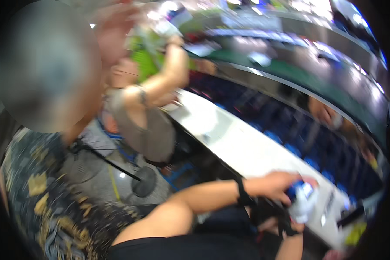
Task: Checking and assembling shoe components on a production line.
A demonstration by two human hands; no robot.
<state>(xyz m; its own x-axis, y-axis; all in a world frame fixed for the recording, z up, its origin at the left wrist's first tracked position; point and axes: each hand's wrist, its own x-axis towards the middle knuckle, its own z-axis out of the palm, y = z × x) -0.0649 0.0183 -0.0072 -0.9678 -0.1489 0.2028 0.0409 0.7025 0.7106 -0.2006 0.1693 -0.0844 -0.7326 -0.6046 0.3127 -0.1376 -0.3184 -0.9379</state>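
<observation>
My left hand (pixel 275 185), with a black band at its wrist, reaches over the white bench. Its fingers are closed around the blue top of a white, bottle-like thing (pixel 303 209); blur hides its exact kind. My right hand (pixel 297 226) comes up from the lower edge, with a dark strap at the wrist. It lies at the lower end of the same thing, and its fingers are mostly hidden and smeared.
The narrow white bench top (pixel 247 151) runs diagonally. Beyond it are a row of dark blue bins (pixel 290 125) and a green conveyor-like surface (pixel 264 65). A person in a patterned shirt (pixel 43 173) stands close at left; another person (pixel 147 117) reaches across farther off. A round stool (pixel 143 182) stands below.
</observation>
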